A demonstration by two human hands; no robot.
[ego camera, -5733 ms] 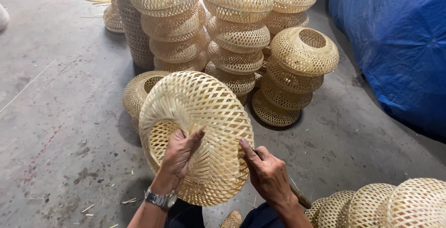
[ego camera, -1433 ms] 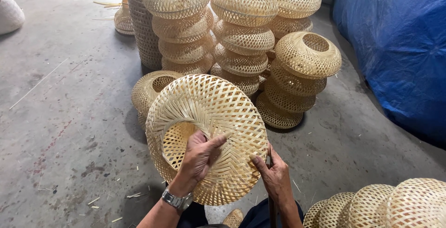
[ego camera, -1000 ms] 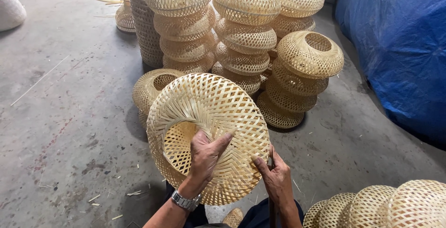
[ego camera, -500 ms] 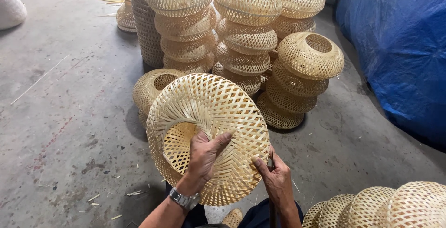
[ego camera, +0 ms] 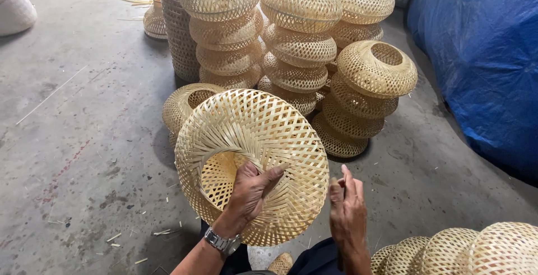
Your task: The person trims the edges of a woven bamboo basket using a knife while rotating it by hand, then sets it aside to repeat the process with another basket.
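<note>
Stacks of woven bamboo lampshades (ego camera: 294, 56) are standing on the grey concrete floor (ego camera: 73, 157), with one lone shade (ego camera: 188, 104) lying beside them. A blue tarp (ego camera: 482, 67) is hanging at the right. More shades (ego camera: 465, 250) are sitting at the lower right. Bamboo slivers (ego camera: 134, 0) are lying scattered far back.

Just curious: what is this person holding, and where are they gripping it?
The left hand grips a woven bamboo lampshade at the rim of its central opening. The right hand sits beside its edge; contact unclear.

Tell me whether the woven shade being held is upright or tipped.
Tipped: the woven shade stands on edge, its opening facing the camera, the left hand gripping the rim.
</note>
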